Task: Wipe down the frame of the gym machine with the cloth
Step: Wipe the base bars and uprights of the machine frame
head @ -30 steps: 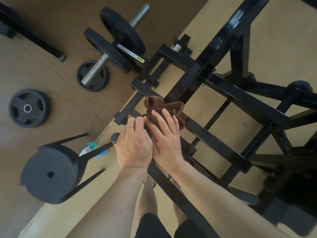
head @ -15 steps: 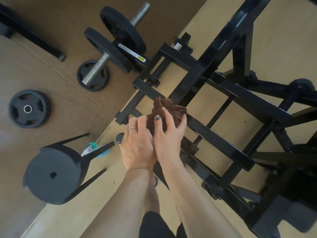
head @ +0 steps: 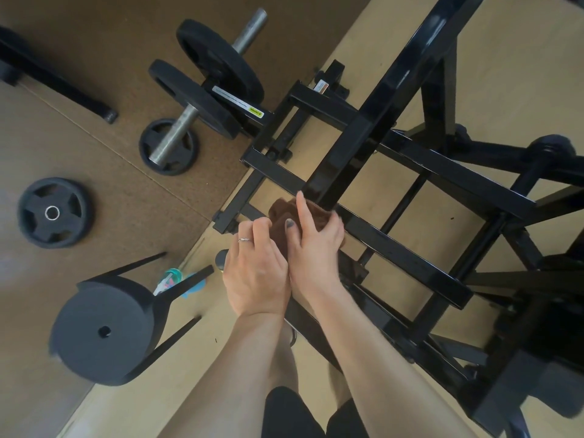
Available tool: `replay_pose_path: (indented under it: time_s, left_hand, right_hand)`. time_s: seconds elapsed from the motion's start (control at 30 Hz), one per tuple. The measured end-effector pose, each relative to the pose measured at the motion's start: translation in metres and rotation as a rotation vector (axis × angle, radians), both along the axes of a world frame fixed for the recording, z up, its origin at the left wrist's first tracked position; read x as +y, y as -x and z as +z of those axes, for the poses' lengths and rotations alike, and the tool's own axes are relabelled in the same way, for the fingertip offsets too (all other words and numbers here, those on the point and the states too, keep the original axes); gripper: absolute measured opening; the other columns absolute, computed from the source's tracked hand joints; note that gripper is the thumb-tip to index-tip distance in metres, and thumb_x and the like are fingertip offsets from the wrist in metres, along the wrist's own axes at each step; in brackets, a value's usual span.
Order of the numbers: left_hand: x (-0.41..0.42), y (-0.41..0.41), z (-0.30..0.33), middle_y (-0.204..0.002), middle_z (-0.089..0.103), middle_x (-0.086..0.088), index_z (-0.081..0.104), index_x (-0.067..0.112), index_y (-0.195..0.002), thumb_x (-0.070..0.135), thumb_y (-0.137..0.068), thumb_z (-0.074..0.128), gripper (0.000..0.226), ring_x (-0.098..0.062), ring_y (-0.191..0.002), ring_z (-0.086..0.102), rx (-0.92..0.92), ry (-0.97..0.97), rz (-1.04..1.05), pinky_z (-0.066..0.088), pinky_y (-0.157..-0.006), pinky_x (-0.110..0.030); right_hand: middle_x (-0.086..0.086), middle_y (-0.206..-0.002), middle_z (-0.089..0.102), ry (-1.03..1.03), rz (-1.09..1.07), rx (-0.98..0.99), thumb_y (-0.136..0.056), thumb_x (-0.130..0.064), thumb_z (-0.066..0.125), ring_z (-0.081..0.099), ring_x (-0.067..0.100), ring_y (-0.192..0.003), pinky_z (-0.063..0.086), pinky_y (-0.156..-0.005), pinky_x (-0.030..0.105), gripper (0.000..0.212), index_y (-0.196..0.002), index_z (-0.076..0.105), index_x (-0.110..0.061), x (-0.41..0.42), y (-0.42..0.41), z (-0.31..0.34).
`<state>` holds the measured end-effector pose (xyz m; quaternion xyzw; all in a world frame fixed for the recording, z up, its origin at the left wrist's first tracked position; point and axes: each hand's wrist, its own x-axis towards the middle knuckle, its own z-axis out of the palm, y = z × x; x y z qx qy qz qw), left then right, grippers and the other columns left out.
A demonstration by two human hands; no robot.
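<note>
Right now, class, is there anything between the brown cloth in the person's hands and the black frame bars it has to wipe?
Nothing visible. Both the left hand and the right hand hold the bunched brown cloth, and it sits right against the thick slanted bar of the black frame, beside the crossbar.

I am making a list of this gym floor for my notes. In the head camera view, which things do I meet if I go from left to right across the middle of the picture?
Loose weight plate → steel bar with plates → left hand → brown cloth → right hand → black machine frame.
</note>
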<state>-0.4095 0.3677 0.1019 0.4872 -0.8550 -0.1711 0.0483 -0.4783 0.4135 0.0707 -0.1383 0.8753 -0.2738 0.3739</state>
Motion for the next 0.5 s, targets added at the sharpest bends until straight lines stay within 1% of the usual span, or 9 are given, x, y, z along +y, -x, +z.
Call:
replay_pose_path:
  time_s: [0.03,0.07,0.17,0.2,0.27,0.33,0.43,0.5]
  left_hand:
    - [0.0,-0.001,0.0,-0.099,0.062,-0.009,0.06,0.011,-0.109,0.039,-0.108,0.013,0.055,-0.024,-0.073,0.06,-0.002,0.004,0.003,0.048,-0.053,-0.029]
    - [0.0,-0.001,0.0,-0.099,0.062,-0.009,0.06,0.011,-0.109,0.038,-0.108,0.012,0.055,-0.023,-0.072,0.06,-0.005,0.011,0.007,0.046,-0.053,-0.028]
    - [0.001,-0.001,0.001,-0.1,0.063,-0.009,0.061,0.011,-0.109,0.044,-0.108,0.005,0.065,-0.022,-0.071,0.06,-0.006,0.015,-0.004,0.049,-0.052,-0.028]
    - [0.001,-0.001,0.001,-0.099,0.063,-0.009,0.061,0.01,-0.108,0.045,-0.109,0.007,0.065,-0.022,-0.07,0.06,-0.006,0.021,-0.008,0.05,-0.051,-0.028]
    - [0.001,-0.001,-0.001,-0.097,0.064,-0.009,0.061,0.01,-0.105,0.045,-0.11,0.016,0.057,-0.022,-0.067,0.059,-0.009,0.031,-0.003,0.049,-0.05,-0.028]
    - [0.0,-0.001,-0.001,-0.095,0.063,-0.009,0.06,0.011,-0.104,0.044,-0.111,0.024,0.049,-0.022,-0.065,0.059,-0.014,0.033,-0.012,0.047,-0.049,-0.027]
    - [0.0,-0.001,-0.001,-0.095,0.064,-0.009,0.06,0.01,-0.105,0.043,-0.11,0.01,0.06,-0.021,-0.066,0.059,-0.044,0.037,-0.028,0.038,-0.051,-0.023]
    - [0.0,-0.002,-0.002,-0.096,0.064,-0.008,0.059,0.011,-0.107,0.04,-0.11,0.009,0.058,-0.02,-0.067,0.059,-0.058,0.042,-0.039,0.035,-0.051,-0.022]
  right_hand:
    - [0.012,-0.167,0.001,-0.043,0.06,0.082,-0.109,-0.047,0.034,-0.001,0.034,-0.154,0.028,-0.122,0.054,0.056,-0.157,0.006,-0.056,-0.001,0.004,-0.002]
    - [0.015,-0.166,0.002,-0.039,0.066,0.129,-0.11,-0.046,0.035,-0.001,0.034,-0.154,0.029,-0.121,0.053,0.058,-0.158,0.002,-0.054,-0.001,0.005,-0.005]
    - [0.012,-0.168,-0.002,0.056,-0.036,0.162,-0.108,-0.051,0.038,0.001,0.035,-0.154,0.031,-0.118,0.053,0.066,-0.156,-0.007,-0.054,0.0,-0.005,-0.011]
    - [0.012,-0.168,-0.004,0.064,-0.046,0.167,-0.106,-0.055,0.04,0.002,0.035,-0.154,0.031,-0.118,0.053,0.07,-0.157,-0.009,-0.053,0.002,-0.009,-0.013]
    - [0.014,-0.168,-0.004,0.059,-0.034,0.162,-0.102,-0.06,0.046,0.003,0.037,-0.154,0.032,-0.118,0.054,0.08,-0.158,-0.01,-0.049,0.003,-0.011,-0.018]
    - [0.015,-0.168,-0.003,0.026,-0.032,0.169,-0.1,-0.06,0.053,0.004,0.037,-0.154,0.034,-0.117,0.053,0.086,-0.159,-0.007,-0.045,0.003,-0.01,-0.022]
    - [0.012,-0.168,-0.001,0.059,-0.095,0.187,-0.104,-0.054,0.047,0.006,0.034,-0.154,0.032,-0.118,0.051,0.074,-0.161,0.0,-0.045,-0.004,-0.009,-0.025]
    - [0.012,-0.167,0.003,0.091,-0.173,0.188,-0.107,-0.048,0.043,0.009,0.032,-0.154,0.03,-0.119,0.048,0.067,-0.162,0.004,-0.043,-0.01,-0.004,-0.025]
